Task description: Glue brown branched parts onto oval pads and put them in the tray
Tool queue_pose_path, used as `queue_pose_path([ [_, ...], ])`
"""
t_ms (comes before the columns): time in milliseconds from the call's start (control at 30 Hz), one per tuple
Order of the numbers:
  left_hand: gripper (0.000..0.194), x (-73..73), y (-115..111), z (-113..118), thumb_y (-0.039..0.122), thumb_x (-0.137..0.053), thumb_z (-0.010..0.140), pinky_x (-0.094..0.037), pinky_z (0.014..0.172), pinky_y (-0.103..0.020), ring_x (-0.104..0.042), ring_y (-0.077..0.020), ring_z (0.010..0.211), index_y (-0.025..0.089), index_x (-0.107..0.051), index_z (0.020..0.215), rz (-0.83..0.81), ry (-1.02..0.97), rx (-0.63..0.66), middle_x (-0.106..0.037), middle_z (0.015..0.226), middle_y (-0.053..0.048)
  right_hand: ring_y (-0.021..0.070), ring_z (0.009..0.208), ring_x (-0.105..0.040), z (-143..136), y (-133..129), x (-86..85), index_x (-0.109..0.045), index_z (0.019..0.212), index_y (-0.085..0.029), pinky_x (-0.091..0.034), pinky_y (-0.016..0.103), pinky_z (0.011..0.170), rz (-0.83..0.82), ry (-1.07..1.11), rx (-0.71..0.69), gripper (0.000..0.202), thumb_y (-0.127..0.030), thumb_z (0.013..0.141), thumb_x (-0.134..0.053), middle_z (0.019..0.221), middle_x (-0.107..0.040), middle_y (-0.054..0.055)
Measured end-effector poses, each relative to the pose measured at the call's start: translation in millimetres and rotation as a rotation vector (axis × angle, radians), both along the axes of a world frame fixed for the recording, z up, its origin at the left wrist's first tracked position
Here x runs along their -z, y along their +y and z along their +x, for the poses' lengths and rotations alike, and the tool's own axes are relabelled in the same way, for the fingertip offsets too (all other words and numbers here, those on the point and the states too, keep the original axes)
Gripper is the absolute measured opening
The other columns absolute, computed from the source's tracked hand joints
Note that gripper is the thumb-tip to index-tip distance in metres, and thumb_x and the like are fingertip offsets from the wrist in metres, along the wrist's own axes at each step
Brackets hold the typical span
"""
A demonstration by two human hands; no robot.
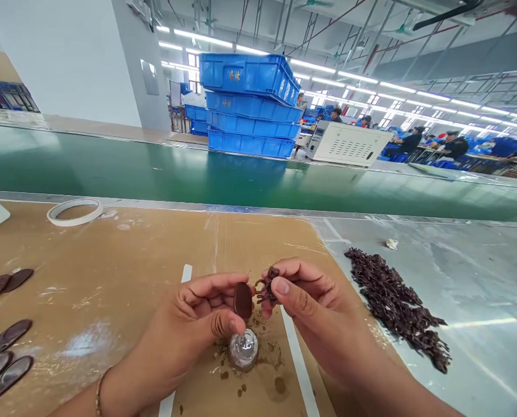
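Note:
Between the thumb and fingers of my left hand is a dark brown oval piece, its flat face turned toward me. My right hand pinches a small dark brown branching piece, close beside the oval's right edge; whether the two touch is hard to tell. Just below my hands a small clear round jar stands on the brown board, with dark drips around it. A long pile of similar dark branching pieces lies on the grey surface to the right.
Dark oval pieces lie at the left, with two more above them. A white tape roll rests farther back. Beyond the green belt are stacked blue crates and a pale metal box. People sit in the distance.

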State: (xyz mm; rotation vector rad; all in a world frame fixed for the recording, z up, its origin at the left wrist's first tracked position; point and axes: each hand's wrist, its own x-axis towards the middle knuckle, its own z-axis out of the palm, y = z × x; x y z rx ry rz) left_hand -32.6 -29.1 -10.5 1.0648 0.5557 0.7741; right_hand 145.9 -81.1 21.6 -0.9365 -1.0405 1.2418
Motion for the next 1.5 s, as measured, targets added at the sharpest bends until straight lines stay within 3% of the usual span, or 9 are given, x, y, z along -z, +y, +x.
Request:
queue_pose_path([
  [133, 0.032, -1.6, -2, 1, 0.029, -0.084, 0.070, -0.054, 0.078, -0.028, -0.068, -0.0165, 0.082, 0.035, -0.077, 0.100, 0.014, 0.005, 0.013, -0.076, 0.089, -0.001, 0.0117, 0.064, -0.063, 0, 1, 2.1, -0.073, 0.086, -0.024, -0.056, 0.027, 0.066, 0.060, -0.062, 0.014, 0.014, -0.037, 0.082, -0.076, 0.075, -0.069, 0.000],
  [267, 0.032, -4.0, 7, -4, 0.029, -0.088, 0.065, -0.054, 0.081, -0.025, -0.068, -0.0151, 0.085, 0.034, -0.078, 0.095, 0.041, 0.056, -0.177, -0.076, 0.091, 0.000, 0.0111, 0.068, -0.062, 7, -2, -0.6, -0.071, 0.084, -0.024, -0.052, 0.024, 0.064, 0.155, -0.296, 0.112, 0.006, -0.030, 0.083, -0.074, 0.078, -0.070, -0.001],
  [467, 0.033, -4.6, 33, -15, 0.031, -0.085, 0.069, -0.051, 0.085, -0.025, -0.062, -0.0121, 0.084, 0.023, -0.074, 0.099, 0.078, 0.033, -0.459, -0.071, 0.097, 0.001, 0.0129, 0.075, -0.064, 10, -7, -6.8, -0.074, 0.087, -0.020, -0.049, 0.025, 0.070, 0.161, -0.815, -0.198, 0.006, -0.020, 0.088, -0.067, 0.079, -0.071, 0.001],
  [633, 0.037, -4.7, 34, -13, 0.031, -0.087, 0.066, -0.051, 0.085, -0.024, -0.060, -0.0120, 0.088, 0.018, -0.073, 0.098, 0.058, 0.022, -0.460, -0.070, 0.099, -0.001, 0.0108, 0.071, -0.063, 5, -6, -4.7, -0.073, 0.085, -0.019, -0.048, 0.023, 0.067, 0.144, -0.929, -0.241, 0.008, -0.018, 0.088, -0.066, 0.077, -0.070, 0.000],
  [833, 0.040, -10.0, 31, -12, 0.033, -0.086, 0.067, -0.052, 0.077, -0.021, -0.061, -0.0107, 0.081, 0.014, -0.071, 0.100, 0.065, 0.041, -0.475, -0.070, 0.092, -0.002, 0.0114, 0.072, -0.063, 8, -7, -3.6, -0.072, 0.087, -0.020, -0.047, 0.024, 0.066, 0.179, -0.962, -0.185, 0.009, -0.021, 0.090, -0.064, 0.077, -0.069, -0.001],
  [1000, 0.042, -11.0, 31, -11, 0.031, -0.087, 0.066, -0.051, 0.073, -0.019, -0.061, -0.0090, 0.073, 0.012, -0.070, 0.099, 0.062, 0.023, -0.491, -0.070, 0.083, 0.000, 0.0109, 0.072, -0.062, 6, -6, -1.7, -0.073, 0.083, -0.020, -0.047, 0.024, 0.068, 0.161, -1.032, -0.271, 0.010, -0.016, 0.088, -0.064, 0.077, -0.067, -0.001],
  [1233, 0.039, -9.7, 30, -10, 0.028, -0.087, 0.066, -0.052, 0.072, -0.019, -0.062, -0.0086, 0.072, 0.012, -0.070, 0.098, 0.061, -0.008, -0.493, -0.071, 0.082, 0.000, 0.0104, 0.066, -0.061, 1, -5, 1.3, -0.073, 0.075, -0.019, -0.046, 0.023, 0.064, 0.143, -0.918, -0.240, 0.012, -0.019, 0.087, -0.068, 0.071, -0.068, 0.000],
  [1400, 0.039, -10.9, 28, -10, 0.027, -0.088, 0.065, -0.053, 0.074, -0.018, -0.064, -0.0086, 0.074, 0.014, -0.072, 0.098, 0.076, -0.025, -0.438, -0.073, 0.086, -0.001, 0.0094, 0.063, -0.060, 7, 0, 8.1, -0.076, 0.078, -0.028, -0.049, 0.020, 0.059, 0.055, -0.372, 0.118, 0.007, -0.031, 0.076, -0.081, 0.073, -0.069, -0.003],
  [1500, 0.035, -11.5, 21, -8, 0.026, -0.087, 0.067, -0.054, 0.075, -0.017, -0.066, -0.0098, 0.078, 0.018, -0.074, 0.098, 0.070, -0.030, -0.316, -0.075, 0.090, -0.003, 0.0085, 0.060, -0.060, 8, 2, 5.9, -0.077, 0.079, -0.029, -0.051, 0.020, 0.059, 0.039, -0.143, 0.190, 0.012, -0.037, 0.072, -0.084, 0.074, -0.069, -0.003],
])
